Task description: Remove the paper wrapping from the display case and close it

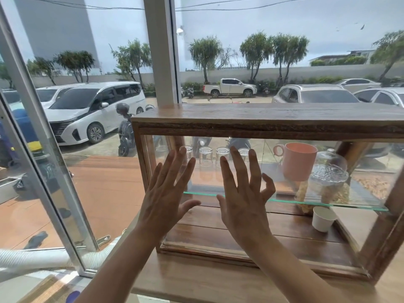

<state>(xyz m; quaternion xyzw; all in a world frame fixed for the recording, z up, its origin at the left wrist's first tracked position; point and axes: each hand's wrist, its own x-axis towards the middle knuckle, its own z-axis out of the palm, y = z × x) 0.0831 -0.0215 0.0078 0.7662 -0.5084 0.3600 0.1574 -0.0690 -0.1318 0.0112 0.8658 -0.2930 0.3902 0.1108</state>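
Note:
A wooden display case with glass panels stands on a wooden counter by a window. Both my hands are raised flat against its front glass, fingers spread. My left hand lies near the case's left post. My right hand is just beside it, toward the middle. Neither hand holds anything. Inside, on a glass shelf, stand several upturned clear glasses, a pink mug and a glass dome jar. A white paper cup sits on the case floor. No paper wrapping shows.
A large window behind the case looks onto a car park. An angled metal window frame runs down the left. A white corrugated hose lies at the lower left, below the counter's edge.

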